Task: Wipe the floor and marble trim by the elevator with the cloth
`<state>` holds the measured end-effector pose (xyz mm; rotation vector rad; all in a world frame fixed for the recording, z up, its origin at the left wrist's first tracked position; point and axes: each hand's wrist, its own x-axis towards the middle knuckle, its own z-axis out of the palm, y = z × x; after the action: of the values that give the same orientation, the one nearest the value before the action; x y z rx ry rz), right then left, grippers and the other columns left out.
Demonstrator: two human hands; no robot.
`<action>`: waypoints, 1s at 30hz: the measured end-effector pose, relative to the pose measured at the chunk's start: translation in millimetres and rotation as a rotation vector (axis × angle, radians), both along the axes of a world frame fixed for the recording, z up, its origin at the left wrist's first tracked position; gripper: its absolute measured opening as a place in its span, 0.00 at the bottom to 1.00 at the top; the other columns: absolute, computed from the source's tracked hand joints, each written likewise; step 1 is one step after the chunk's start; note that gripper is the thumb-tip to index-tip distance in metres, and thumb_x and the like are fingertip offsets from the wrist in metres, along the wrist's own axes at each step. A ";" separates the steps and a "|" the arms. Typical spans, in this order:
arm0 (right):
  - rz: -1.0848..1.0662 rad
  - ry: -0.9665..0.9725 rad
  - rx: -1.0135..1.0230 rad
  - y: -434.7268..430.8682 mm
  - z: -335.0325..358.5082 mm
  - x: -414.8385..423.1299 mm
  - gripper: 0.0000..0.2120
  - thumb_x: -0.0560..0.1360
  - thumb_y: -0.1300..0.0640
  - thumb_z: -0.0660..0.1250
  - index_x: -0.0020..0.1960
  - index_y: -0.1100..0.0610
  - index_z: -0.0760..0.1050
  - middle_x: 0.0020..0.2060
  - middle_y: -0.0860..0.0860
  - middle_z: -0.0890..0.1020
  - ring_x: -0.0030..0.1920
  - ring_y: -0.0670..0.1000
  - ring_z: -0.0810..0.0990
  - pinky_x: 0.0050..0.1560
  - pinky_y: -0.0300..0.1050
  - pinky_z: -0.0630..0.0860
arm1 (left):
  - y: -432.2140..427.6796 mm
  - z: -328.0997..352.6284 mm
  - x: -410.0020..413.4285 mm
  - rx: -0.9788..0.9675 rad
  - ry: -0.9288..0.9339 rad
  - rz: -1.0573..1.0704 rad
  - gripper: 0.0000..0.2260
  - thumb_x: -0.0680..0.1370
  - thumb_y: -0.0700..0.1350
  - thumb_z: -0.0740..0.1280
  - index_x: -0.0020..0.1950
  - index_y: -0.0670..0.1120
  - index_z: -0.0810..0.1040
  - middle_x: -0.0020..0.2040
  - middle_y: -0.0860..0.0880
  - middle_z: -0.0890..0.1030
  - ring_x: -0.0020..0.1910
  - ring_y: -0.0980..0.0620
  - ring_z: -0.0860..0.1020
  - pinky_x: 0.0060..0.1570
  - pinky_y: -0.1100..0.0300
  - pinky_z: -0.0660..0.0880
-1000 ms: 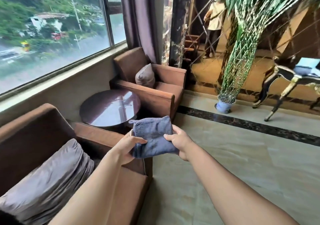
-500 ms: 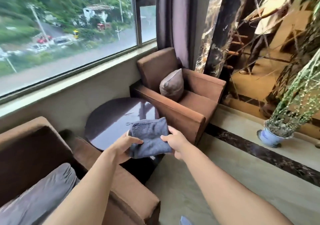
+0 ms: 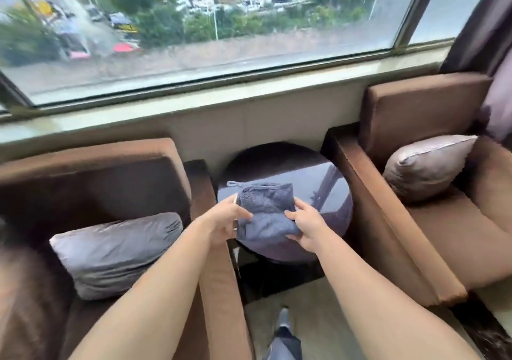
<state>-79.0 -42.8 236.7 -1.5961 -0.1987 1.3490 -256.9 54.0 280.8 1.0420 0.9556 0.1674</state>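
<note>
A folded blue-grey cloth (image 3: pixel 263 213) is held in front of me over the near edge of a round dark table (image 3: pixel 327 190). My left hand (image 3: pixel 227 221) grips its left side and my right hand (image 3: pixel 307 226) grips its lower right corner. A small loop sticks out at the cloth's top left. A strip of beige floor (image 3: pixel 327 329) shows below the table, with my leg and shoe on it. No elevator or marble trim is in view.
Brown armchairs stand on both sides of the table, the left armchair (image 3: pixel 91 182) and the right armchair (image 3: pixel 415 166), each with a grey cushion, the left cushion (image 3: pixel 116 251) and the right cushion (image 3: pixel 426 163). A wide window (image 3: pixel 194 27) and its sill (image 3: pixel 194 105) run behind them. A dark curtain (image 3: pixel 487 22) hangs at far right.
My view has swung left, from the mirrored wall and potted plant to facing the window and table squarely. Both hands keep hold of the cloth, now bunched more between them.
</note>
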 end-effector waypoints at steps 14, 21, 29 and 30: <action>0.125 -0.072 -0.241 97.6 -109.7 103.5 0.19 0.77 0.71 0.59 0.54 0.49 0.79 0.46 0.48 0.83 0.44 0.50 0.80 0.41 0.45 0.77 | 101.7 -122.0 107.0 -0.291 0.264 0.150 0.26 0.72 0.29 0.59 0.56 0.59 0.77 0.62 0.53 0.80 0.58 0.46 0.80 0.57 0.50 0.76; 0.255 -0.071 -0.362 112.6 -175.3 144.4 0.25 0.75 0.74 0.54 0.61 0.53 0.78 0.46 0.50 0.84 0.42 0.49 0.81 0.45 0.50 0.80 | 107.1 -210.0 147.3 -0.420 0.287 0.234 0.27 0.72 0.29 0.58 0.58 0.58 0.77 0.59 0.50 0.81 0.53 0.47 0.80 0.49 0.52 0.76; 0.388 -0.220 -0.469 130.8 -213.9 189.8 0.24 0.72 0.65 0.60 0.64 0.47 0.74 0.52 0.49 0.83 0.54 0.53 0.80 0.54 0.51 0.78 | 101.6 -248.8 184.2 -0.490 0.335 0.346 0.29 0.73 0.34 0.64 0.69 0.59 0.71 0.67 0.48 0.76 0.64 0.45 0.75 0.61 0.47 0.71; 0.415 -0.272 -0.488 132.6 -214.7 194.5 0.24 0.71 0.62 0.60 0.65 0.47 0.74 0.56 0.50 0.82 0.56 0.54 0.80 0.56 0.52 0.77 | 102.1 -244.7 188.1 -0.478 0.346 0.363 0.28 0.73 0.35 0.64 0.69 0.58 0.71 0.68 0.47 0.75 0.64 0.45 0.74 0.60 0.47 0.71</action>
<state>115.4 89.8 22.1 -2.2436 -0.4064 1.5689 -68.8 156.1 36.1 0.4553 1.4141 0.0514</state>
